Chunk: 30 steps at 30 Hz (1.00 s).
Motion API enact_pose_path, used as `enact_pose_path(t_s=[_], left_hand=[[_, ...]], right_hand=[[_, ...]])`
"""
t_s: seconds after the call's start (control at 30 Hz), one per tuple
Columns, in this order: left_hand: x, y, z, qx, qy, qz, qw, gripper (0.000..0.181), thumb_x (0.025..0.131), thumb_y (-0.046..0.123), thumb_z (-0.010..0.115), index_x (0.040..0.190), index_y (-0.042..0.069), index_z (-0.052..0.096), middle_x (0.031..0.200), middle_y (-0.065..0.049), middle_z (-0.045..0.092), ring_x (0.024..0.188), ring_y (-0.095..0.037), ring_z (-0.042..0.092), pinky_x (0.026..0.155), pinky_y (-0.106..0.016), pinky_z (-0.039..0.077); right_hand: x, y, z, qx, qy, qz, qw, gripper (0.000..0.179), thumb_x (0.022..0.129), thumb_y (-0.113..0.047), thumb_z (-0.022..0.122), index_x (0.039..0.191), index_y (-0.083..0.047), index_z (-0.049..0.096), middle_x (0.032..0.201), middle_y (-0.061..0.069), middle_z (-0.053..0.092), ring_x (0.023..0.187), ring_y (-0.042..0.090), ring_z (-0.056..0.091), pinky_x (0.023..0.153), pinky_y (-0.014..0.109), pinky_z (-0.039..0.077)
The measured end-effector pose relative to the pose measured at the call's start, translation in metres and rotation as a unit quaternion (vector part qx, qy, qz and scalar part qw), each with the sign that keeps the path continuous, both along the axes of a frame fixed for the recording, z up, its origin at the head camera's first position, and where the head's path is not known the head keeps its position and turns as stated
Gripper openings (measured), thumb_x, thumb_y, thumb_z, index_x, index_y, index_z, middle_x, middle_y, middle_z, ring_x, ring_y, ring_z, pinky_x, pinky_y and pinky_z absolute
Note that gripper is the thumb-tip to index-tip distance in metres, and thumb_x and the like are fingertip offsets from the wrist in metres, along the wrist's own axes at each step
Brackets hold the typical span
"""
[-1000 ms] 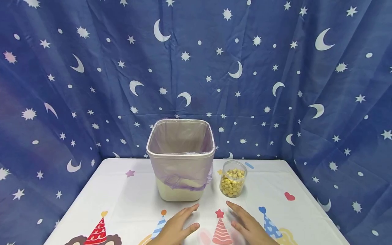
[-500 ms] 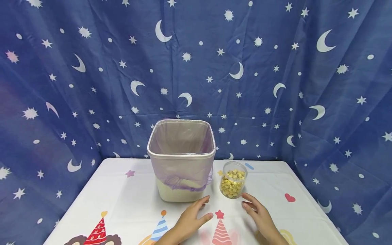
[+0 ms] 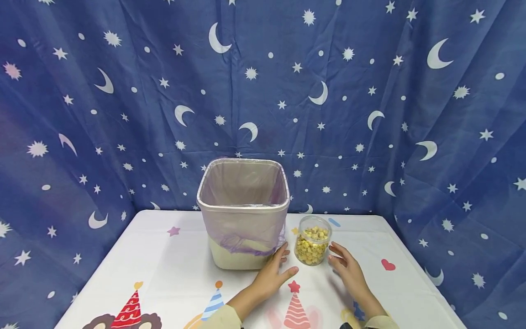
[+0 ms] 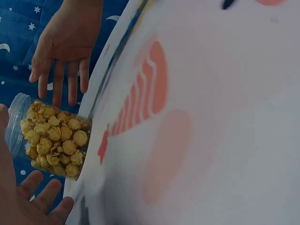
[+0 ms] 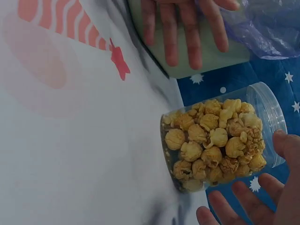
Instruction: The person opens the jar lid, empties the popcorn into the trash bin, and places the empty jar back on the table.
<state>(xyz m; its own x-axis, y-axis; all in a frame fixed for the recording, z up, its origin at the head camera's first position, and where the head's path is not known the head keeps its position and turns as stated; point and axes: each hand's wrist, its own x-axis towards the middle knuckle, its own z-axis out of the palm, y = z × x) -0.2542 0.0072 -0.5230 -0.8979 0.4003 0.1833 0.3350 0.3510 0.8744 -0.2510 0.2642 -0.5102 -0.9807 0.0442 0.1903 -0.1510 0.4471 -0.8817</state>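
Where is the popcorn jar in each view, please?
Head: the popcorn jar is right of centre, in the lower half.
Left wrist: at the left, sideways, slightly below mid-height.
Right wrist: right of centre, sideways, slightly below mid-height.
Shared landmark: the printed red star atop the striped hat.

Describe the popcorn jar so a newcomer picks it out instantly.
Find the white table before the blue star-and-moon curtain, then the big cream bin with its purple liner. Just right of that bin, between the person's left hand and right hand, stands a small jar. Unlike the squarish bin, it is round and clear, partly filled with yellow popcorn.
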Motion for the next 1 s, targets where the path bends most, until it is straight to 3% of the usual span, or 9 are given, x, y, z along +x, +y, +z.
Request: enact_pose_path(t_s=[0.13,0.3,0.6,0.73,1.0], left_hand=[[-0.010,0.013,0.004,0.024,-0.019,0.006,0.9995,0.082,0.096,0.050,0.057,0.157,0.012,0.019,0.150,-0.013,0.044,0.132,-0.036,0.048,0.110,-0.055,0.041],[-0.020,0.027,0.004,0.024,-0.037,0.022,0.9988,0.082,0.095,0.043,0.062,0.157,0.011,0.019,0.151,-0.018,0.041,0.134,-0.039,0.046,0.111,-0.057,0.039],[-0.037,0.040,0.003,0.008,-0.037,0.036,0.9986,0.089,0.092,0.041,0.068,0.158,0.015,0.014,0.156,-0.019,0.034,0.138,-0.039,0.040,0.113,-0.058,0.036],[-0.047,0.045,0.003,0.022,-0.042,0.045,0.9979,0.091,0.090,0.040,0.070,0.157,0.012,0.015,0.154,-0.022,0.036,0.137,-0.043,0.040,0.112,-0.059,0.036],[-0.056,0.051,0.005,0.074,-0.079,0.032,0.9936,0.098,0.084,0.027,0.078,0.157,0.008,0.014,0.155,-0.025,0.029,0.139,-0.048,0.034,0.115,-0.060,0.032]], right_hand=[[-0.010,0.004,0.002,-0.006,-0.001,-0.001,1.0000,0.057,0.101,-0.025,0.057,0.149,-0.004,0.036,0.146,0.022,0.047,0.123,0.033,0.056,0.092,0.024,0.055],[-0.021,0.009,0.006,-0.024,-0.012,-0.007,0.9996,0.058,0.103,-0.030,0.053,0.151,-0.004,0.033,0.150,0.022,0.042,0.132,0.039,0.048,0.100,0.034,0.053],[-0.039,0.014,0.015,-0.052,-0.050,0.033,0.9969,0.065,0.100,-0.029,0.058,0.154,-0.009,0.027,0.155,0.022,0.034,0.136,0.040,0.043,0.109,0.050,0.044],[-0.047,0.013,0.017,-0.041,-0.069,0.048,0.9957,0.072,0.097,-0.033,0.062,0.156,-0.013,0.025,0.158,0.019,0.029,0.139,0.039,0.040,0.113,0.052,0.038],[-0.056,0.010,0.020,-0.028,-0.105,0.047,0.9930,0.084,0.091,-0.037,0.070,0.157,-0.019,0.021,0.162,0.018,0.021,0.144,0.042,0.030,0.116,0.058,0.030]])
